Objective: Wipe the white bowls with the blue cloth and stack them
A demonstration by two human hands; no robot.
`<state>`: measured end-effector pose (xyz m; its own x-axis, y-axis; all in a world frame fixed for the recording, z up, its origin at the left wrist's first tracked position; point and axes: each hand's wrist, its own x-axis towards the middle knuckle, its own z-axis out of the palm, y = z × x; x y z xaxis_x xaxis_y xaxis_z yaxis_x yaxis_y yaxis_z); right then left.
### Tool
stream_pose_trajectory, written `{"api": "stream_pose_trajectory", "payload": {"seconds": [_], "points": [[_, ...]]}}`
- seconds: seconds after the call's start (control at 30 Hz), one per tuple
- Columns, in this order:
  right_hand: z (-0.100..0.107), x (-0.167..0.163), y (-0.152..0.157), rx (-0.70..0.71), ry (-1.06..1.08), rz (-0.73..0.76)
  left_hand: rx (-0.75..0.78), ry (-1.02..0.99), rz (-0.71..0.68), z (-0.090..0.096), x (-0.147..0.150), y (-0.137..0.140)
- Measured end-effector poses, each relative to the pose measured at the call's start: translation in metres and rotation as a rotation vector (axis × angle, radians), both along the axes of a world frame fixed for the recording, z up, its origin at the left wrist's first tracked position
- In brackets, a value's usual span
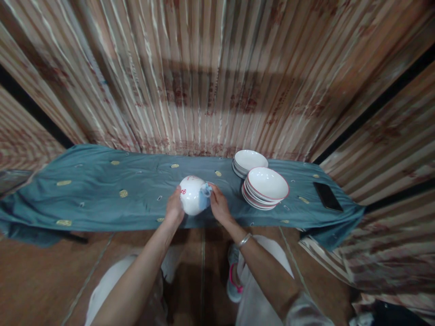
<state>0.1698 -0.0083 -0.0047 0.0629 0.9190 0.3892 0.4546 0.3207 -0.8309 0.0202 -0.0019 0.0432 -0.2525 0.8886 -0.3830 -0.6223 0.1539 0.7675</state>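
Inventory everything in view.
bowl: 1, white with red marks, centre
cloth: 1, light blue, against bowl
front bowl stack: 1, white, red rims, right of bowl
rear dish stack: 1, white, behind it
tablecloth: 1, teal, beneath stacks
phone: 1, black, tablecloth's right end
curtains: uncounted, beige, back and sides
bars: 3 visible, black, sides
floor: 1, brown, below
bangle: 1, silver, lower right-centre
trousers: 1 pair, pale, bottom
shoe: 1 clear, grey-pink, bottom
left hand: 1, bare, on bowl
right hand: 1, bare, on cloth
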Motion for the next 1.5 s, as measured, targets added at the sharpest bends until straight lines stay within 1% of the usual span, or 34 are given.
{"api": "stream_pose_trajectory", "payload": {"seconds": [0.13, 0.3, 0.47, 0.63, 0.73, 0.9, 1.03, 1.17, 1.3, 1.5], "points": [[-0.008, -0.004, -0.008, -0.060, 0.031, -0.039, -0.059, -0.048, 0.030, 0.004, 0.001, 0.000], [-0.009, -0.010, -0.021, -0.076, 0.004, -0.022, -0.124, -0.122, 0.066, 0.006, 0.000, 0.002], [-0.008, -0.012, -0.031, -0.037, -0.085, 0.015, -0.131, -0.156, 0.097, 0.006, 0.001, 0.004], [-0.007, -0.012, -0.041, 0.008, -0.153, 0.049, -0.131, -0.186, 0.054, 0.005, 0.000, 0.005], [-0.002, -0.013, -0.048, 0.023, -0.206, 0.075, -0.126, -0.197, 0.056, 0.005, 0.000, 0.006], [0.006, -0.016, -0.057, 0.096, -0.299, 0.145, -0.111, -0.204, 0.052, 0.011, 0.005, 0.004], [0.012, -0.020, -0.057, 0.168, -0.387, 0.188, -0.126, -0.196, 0.051, 0.017, 0.008, 0.001], [0.018, -0.022, -0.053, 0.200, -0.454, 0.187, -0.096, -0.188, 0.054, 0.016, 0.010, 0.000], [0.025, -0.024, -0.048, 0.248, -0.513, 0.181, -0.048, -0.129, 0.024, 0.012, 0.012, -0.002], [0.032, -0.024, -0.036, 0.250, -0.579, 0.112, 0.106, -0.021, -0.070, 0.004, 0.013, -0.007]]}}
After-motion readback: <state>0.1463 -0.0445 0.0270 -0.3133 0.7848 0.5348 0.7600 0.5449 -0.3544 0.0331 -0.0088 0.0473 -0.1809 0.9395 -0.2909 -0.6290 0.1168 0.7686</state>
